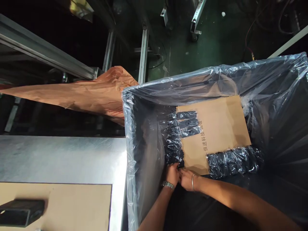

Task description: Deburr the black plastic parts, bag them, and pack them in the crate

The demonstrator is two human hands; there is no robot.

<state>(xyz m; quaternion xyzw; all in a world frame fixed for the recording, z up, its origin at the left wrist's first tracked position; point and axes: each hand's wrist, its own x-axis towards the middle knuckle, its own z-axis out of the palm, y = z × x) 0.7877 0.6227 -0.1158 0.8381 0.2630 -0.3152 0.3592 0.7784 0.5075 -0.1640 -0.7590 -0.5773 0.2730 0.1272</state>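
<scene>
Deep in a bin (131,154) lined with clear plastic, my left hand (172,174) and my right hand (187,179) meet at the lower left corner of a cardboard sheet (218,125). Fingers of both hands are closed around the lower end of a column of plastic-wrapped black parts (174,141); what exactly they grip is too small and dark to make out. Three wrapped black pieces (189,123) lie on the sheet's upper left. A row of wrapped black parts (233,162) runs along its lower right edge.
Left of the bin is a metal table (60,157) with a cardboard sheet (79,205) and a black rectangular tube (22,211) on it. Brown paper (96,96) hangs by the bin's upper left corner. Metal frames (143,56) stand behind.
</scene>
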